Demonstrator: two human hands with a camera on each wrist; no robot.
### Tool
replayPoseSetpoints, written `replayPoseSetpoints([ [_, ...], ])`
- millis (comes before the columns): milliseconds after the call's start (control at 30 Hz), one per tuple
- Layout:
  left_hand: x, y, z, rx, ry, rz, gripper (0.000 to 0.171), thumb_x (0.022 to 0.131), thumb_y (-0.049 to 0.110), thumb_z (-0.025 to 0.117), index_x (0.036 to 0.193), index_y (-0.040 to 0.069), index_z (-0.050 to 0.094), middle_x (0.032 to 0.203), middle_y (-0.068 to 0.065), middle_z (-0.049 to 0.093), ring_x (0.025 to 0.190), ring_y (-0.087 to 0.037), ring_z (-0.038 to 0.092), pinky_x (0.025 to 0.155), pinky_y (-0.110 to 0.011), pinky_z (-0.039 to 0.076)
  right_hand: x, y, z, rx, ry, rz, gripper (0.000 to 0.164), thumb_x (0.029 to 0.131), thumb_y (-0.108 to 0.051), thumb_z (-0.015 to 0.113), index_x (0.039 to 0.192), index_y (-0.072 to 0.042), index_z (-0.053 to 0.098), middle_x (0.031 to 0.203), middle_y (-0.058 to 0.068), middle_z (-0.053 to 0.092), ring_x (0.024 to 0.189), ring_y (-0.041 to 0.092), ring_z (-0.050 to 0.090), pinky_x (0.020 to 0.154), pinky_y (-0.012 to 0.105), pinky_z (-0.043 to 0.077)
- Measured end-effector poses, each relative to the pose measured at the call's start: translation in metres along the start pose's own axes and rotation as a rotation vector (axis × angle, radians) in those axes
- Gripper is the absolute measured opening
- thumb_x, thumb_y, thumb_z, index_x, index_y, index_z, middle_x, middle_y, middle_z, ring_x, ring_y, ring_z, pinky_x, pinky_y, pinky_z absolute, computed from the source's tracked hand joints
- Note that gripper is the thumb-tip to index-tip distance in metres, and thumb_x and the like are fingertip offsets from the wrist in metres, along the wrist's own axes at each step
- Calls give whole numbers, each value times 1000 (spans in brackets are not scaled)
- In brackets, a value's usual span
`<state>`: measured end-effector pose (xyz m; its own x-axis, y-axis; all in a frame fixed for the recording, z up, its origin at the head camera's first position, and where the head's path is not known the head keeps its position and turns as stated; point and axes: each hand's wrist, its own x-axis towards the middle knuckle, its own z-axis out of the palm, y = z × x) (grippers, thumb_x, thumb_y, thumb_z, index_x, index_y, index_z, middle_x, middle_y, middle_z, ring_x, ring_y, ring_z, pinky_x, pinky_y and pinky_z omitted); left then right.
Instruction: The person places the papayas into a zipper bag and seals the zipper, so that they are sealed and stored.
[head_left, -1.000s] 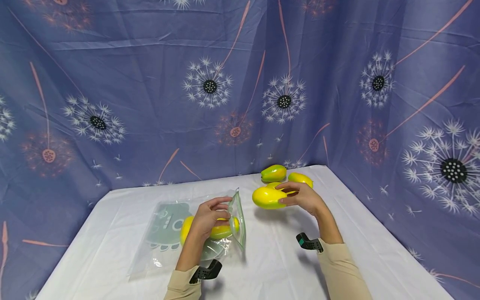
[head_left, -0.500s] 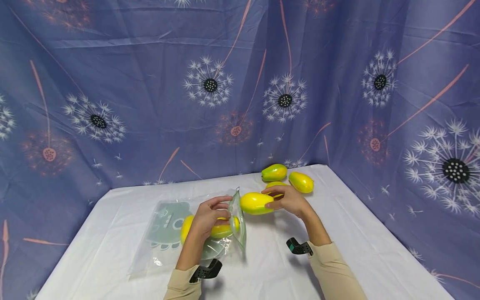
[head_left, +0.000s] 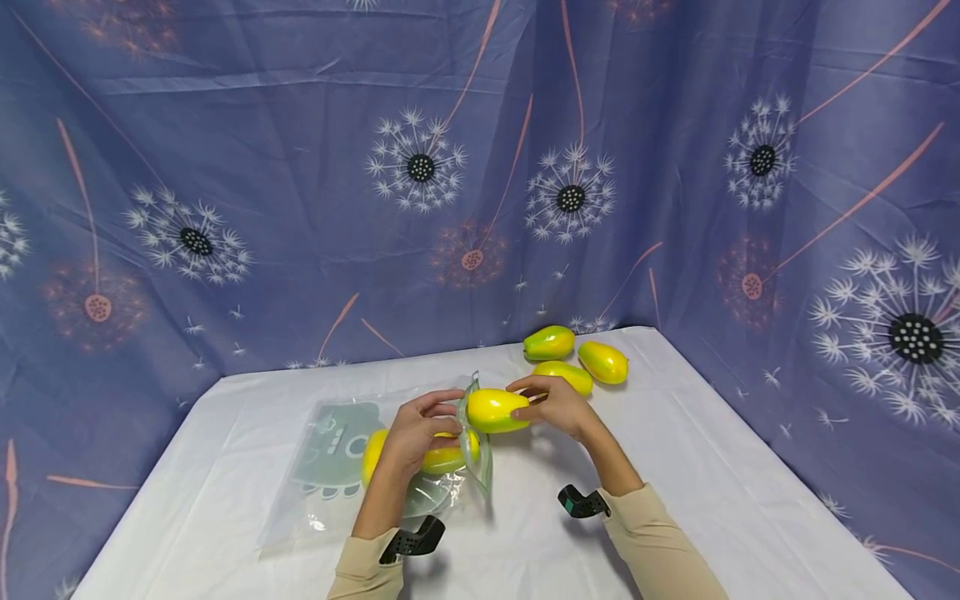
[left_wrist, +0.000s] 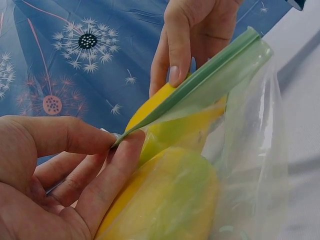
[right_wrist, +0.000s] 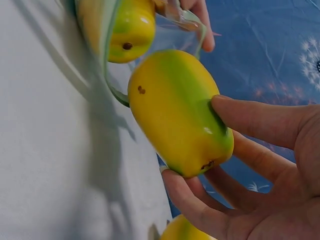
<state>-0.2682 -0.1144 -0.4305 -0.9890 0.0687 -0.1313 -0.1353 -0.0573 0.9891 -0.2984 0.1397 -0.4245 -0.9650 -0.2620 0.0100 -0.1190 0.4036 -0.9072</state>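
Observation:
My left hand (head_left: 415, 435) pinches the rim of a clear zip bag (head_left: 335, 446) with a green cartoon print, holding its mouth open to the right. In the left wrist view the green zip edge (left_wrist: 215, 72) runs from between thumb and finger. A yellow-green papaya (head_left: 444, 461) lies inside the bag, partly behind the left hand. With thumb and fingers, my right hand (head_left: 558, 406) grips another papaya (head_left: 495, 411) right at the bag's mouth. In the right wrist view the held papaya (right_wrist: 177, 112) has its front end beside the green rim, close to the bagged papaya (right_wrist: 131, 30).
Three more papayas rest at the back right of the white-covered table (head_left: 675, 508): one at the rear (head_left: 549, 342), one to its right (head_left: 603, 362), one just behind my right hand (head_left: 564, 377). A blue dandelion-print curtain (head_left: 300, 208) hangs behind.
My right hand has carried its papaya leftward from beside the other papayas to the bag's mouth. The left hand and the bag have stayed nearly in place.

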Motion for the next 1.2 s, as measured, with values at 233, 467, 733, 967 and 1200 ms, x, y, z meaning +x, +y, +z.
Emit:
replayPoseSetpoints([
  [233, 1, -1, 0, -9, -12, 8, 51, 77, -12, 70, 125, 6, 71, 104, -14, 66, 74, -20, 65, 66, -37, 64, 2, 0, 14, -9, -7, -32, 40, 81, -11, 82, 119, -7, 73, 126, 16, 68, 104, 30, 68, 82, 37, 60],
  [467, -2, 0, 1, -6, -26, 27, 52, 78, -11, 71, 128, 4, 69, 105, -15, 68, 78, -20, 67, 68, -40, 64, 3, 2, 25, 18, 1, -29, 39, 80, -10, 83, 117, -7, 74, 124, 16, 69, 100, 31, 69, 79, 34, 60],
  [733, -2, 1, 0, -21, -43, 33, 50, 79, -11, 70, 128, 3, 69, 102, -13, 68, 75, -19, 67, 64, -33, 62, 6, 4, 34, 32, -8, -60, 40, 82, -7, 80, 120, -1, 71, 124, 23, 68, 99, 34, 70, 78, 36, 61],
  [967, 0, -1, -2, -20, -59, 47, 51, 79, -11, 69, 128, 3, 68, 102, -13, 69, 76, -20, 69, 65, -32, 62, 5, 4, 39, 22, -30, -89, 40, 82, -3, 78, 121, 4, 69, 123, 28, 67, 97, 34, 71, 80, 38, 61],
  [1200, -2, 1, -1, -8, -67, 58, 49, 81, -9, 69, 130, 2, 67, 106, -15, 69, 79, -20, 70, 68, -33, 63, 2, 0, 41, 14, -36, -89, 39, 81, -8, 82, 118, -4, 73, 120, 20, 70, 97, 31, 72, 78, 35, 62],
])
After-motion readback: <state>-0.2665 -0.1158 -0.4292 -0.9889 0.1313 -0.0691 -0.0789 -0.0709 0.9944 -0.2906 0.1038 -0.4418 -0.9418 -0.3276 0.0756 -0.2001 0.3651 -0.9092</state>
